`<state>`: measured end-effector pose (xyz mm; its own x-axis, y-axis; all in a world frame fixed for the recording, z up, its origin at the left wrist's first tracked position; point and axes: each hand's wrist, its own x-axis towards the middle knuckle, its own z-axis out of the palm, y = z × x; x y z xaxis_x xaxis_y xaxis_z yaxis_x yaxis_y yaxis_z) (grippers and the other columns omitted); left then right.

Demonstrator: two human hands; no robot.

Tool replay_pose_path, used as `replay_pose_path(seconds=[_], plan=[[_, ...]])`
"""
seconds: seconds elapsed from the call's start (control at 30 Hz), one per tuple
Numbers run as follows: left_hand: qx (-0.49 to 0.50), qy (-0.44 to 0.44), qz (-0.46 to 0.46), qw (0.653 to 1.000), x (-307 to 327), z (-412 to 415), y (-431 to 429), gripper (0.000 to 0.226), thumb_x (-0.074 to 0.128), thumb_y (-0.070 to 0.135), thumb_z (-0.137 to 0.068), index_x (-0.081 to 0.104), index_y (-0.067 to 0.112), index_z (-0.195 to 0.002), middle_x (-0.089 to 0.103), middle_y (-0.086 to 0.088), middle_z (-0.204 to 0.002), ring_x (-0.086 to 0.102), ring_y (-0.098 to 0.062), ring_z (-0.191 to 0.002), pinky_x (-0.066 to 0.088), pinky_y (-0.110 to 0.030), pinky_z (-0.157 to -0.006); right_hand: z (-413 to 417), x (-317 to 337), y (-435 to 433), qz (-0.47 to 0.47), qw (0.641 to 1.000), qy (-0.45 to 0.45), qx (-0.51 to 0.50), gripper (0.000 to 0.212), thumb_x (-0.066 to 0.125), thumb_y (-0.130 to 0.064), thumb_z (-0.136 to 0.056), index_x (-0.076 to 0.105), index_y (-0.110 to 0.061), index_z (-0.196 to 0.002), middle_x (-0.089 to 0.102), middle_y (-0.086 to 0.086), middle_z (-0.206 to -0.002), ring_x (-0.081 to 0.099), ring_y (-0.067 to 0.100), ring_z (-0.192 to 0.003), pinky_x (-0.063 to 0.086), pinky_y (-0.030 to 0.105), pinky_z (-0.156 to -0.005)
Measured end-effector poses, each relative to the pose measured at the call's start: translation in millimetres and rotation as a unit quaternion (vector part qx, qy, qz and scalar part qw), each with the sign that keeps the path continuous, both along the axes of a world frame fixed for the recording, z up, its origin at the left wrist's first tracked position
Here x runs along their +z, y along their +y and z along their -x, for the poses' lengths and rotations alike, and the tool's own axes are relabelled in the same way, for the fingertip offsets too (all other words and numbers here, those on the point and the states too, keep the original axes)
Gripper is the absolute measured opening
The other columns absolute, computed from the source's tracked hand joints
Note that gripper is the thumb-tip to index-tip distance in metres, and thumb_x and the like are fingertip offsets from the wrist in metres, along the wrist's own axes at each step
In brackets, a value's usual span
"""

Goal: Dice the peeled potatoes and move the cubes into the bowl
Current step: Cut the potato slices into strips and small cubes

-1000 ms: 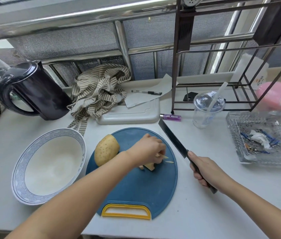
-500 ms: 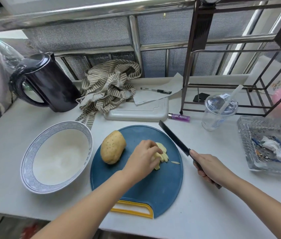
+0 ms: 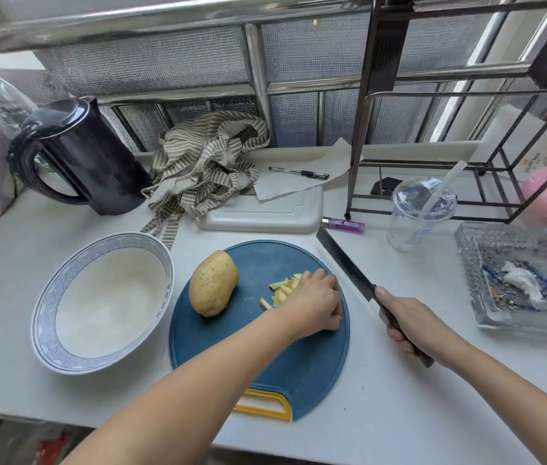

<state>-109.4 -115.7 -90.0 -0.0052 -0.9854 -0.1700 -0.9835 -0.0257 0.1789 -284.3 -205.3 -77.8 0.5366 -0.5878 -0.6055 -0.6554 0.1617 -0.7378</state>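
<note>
1. A white counter (image 3: 399, 414) runs below a window with metal bars and frosted panes.
2. A round blue cutting board (image 3: 265, 364) with a yellow handle lies in front of me, near the counter's edge.
3. A whole potato (image 3: 213, 283) lies on the left part of the board. It is oval and tan, speckled with small dark dots.
4. To its right lies a small pile of cut potato pieces (image 3: 282, 290): pale yellow, in short sticks and wedges.
5. My left hand (image 3: 312, 303) lies knuckles up on the right side of that pile. The fingers are bent and cupped over the pieces, holding them against the board. A few pieces stick out to the left of the hand, towards the whole potato.
6. My right hand (image 3: 409, 327) is wrapped tightly round the dark handle of a knife (image 3: 346, 261). The hand is off the board, to its right.
7. The dark, rectangular blade points away from me over the board's right edge, clear of the pieces and close to my left hand.
8. A white bowl (image 3: 104, 303) with a blue patterned rim stands just left of the board, beyond the whole potato.
</note>
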Motion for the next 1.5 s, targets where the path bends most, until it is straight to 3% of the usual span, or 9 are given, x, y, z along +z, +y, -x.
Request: replay_pose_path(seconds=[0.17, 0.27, 0.57, 0.8, 1.0, 1.17, 1.37, 1.43, 1.5], plan=[[-0.071, -0.074, 0.006, 0.995, -0.9, 5.7, -3.4, 0.014, 0.06, 0.018, -0.082, 0.066, 0.007, -0.09, 0.062, -0.011, -0.09, 0.053, -0.031, -0.088, 0.023, -0.035, -0.073, -4.3, 1.0, 1.1, 0.0, 1.0, -0.006, 0.004, 0.054, 0.043, -0.06, -0.096, 0.044, -0.014, -0.068, 0.039, 0.003, -0.054, 0.031, 0.017, -0.041, 0.028, 0.022, -0.042], [-0.075, -0.051, -0.011, 0.996, 0.1, 3.5, -0.4, 0.013, 0.054, 0.015, -0.089, 0.062, 0.009, -0.097, 0.067, -0.008, -0.091, 0.056, -0.029, -0.087, 0.021, -0.034, -0.075, -5.2, 3.7, 0.9, 0.002, 1.0, -0.009, 0.008, 0.054, 0.042, -0.059, -0.096, 0.043, -0.013, -0.068, 0.039, 0.003, -0.053, 0.031, 0.017, -0.041, 0.029, 0.022, -0.042], [0.09, 0.084, 0.02, 0.992, 35.1, -69.4, 16.5, 0.012, 0.059, 0.018, -0.092, 0.069, 0.018, -0.098, 0.071, 0.008, -0.096, 0.062, -0.012, -0.091, 0.029, -0.024, -0.09, -19.5, 6.1, 5.2, -0.001, 0.999, -0.019, 0.038, 0.053, 0.041, -0.055, -0.099, 0.041, -0.013, -0.067, 0.039, 0.003, -0.053, 0.031, 0.018, -0.042, 0.029, 0.021, -0.041], [0.169, 0.176, -0.006, 0.97, 37.0, -80.6, 20.0, 0.007, 0.069, 0.016, -0.085, 0.067, 0.018, -0.091, 0.065, 0.007, -0.084, 0.062, -0.014, -0.081, 0.048, -0.025, -0.073, -28.2, -3.0, 11.8, -0.011, 0.999, -0.018, 0.041, 0.053, 0.042, -0.056, -0.098, 0.042, -0.013, -0.069, 0.039, 0.003, -0.053, 0.03, 0.018, -0.042, 0.027, 0.02, -0.041], [0.198, 0.121, -0.069, 0.97, 31.7, -102.1, 24.2, 0.023, 0.061, 0.012, -0.088, 0.068, 0.019, -0.109, 0.067, 0.003, -0.108, 0.061, -0.015, -0.094, 0.046, -0.025, -0.081, -28.9, -5.5, 16.1, -0.022, 0.999, -0.027, 0.034, 0.053, 0.043, -0.056, -0.097, 0.04, -0.012, -0.068, 0.035, 0.005, -0.055, 0.027, 0.018, -0.043, 0.027, 0.022, -0.041], [0.182, 0.13, -0.096, 0.97, 28.2, -99.0, 26.7, 0.011, 0.065, 0.027, -0.09, 0.069, 0.02, -0.098, 0.069, 0.004, -0.096, 0.062, -0.012, -0.09, 0.046, -0.021, -0.076, -32.3, -9.7, 21.5, -0.016, 0.998, -0.029, 0.052, 0.053, 0.042, -0.056, -0.098, 0.042, -0.012, -0.068, 0.038, 0.004, -0.052, 0.03, 0.018, -0.041, 0.027, 0.021, -0.041], [0.217, 0.125, -0.099, 0.963, 32.7, -93.0, 30.4, 0.015, 0.063, 0.032, -0.09, 0.066, 0.018, -0.093, 0.067, 0.006, -0.086, 0.061, -0.014, -0.082, 0.052, -0.031, -0.076, -32.2, -10.3, 24.0, 0.0, 0.998, -0.015, 0.066, 0.054, 0.042, -0.056, -0.098, 0.042, -0.013, -0.065, 0.042, 0.001, -0.05, 0.032, 0.018, -0.04, 0.027, 0.023, -0.043], [0.278, 0.145, -0.06, 0.948, 38.1, -88.0, 29.4, 0.017, 0.063, 0.028, -0.09, 0.065, 0.014, -0.097, 0.067, 0.001, -0.089, 0.061, -0.018, -0.082, 0.052, -0.031, -0.071, -30.7, -11.0, 25.1, 0.002, 0.998, -0.012, 0.069, 0.054, 0.041, -0.057, -0.098, 0.042, -0.014, -0.066, 0.043, 0.001, -0.05, 0.033, 0.018, -0.041, 0.028, 0.024, -0.043], [0.368, 0.211, -0.013, 0.905, 43.5, -79.7, 30.2, 0.021, 0.065, 0.023, -0.087, 0.058, 0.016, -0.105, 0.063, 0.001, -0.087, 0.058, -0.016, -0.075, 0.047, -0.027, -0.06, -29.5, -12.3, 26.0, 0.005, 0.997, -0.008, 0.074, 0.054, 0.04, -0.059, -0.097, 0.042, -0.014, -0.067, 0.044, 0.001, -0.05, 0.034, 0.018, -0.041, 0.028, 0.026, -0.044]])
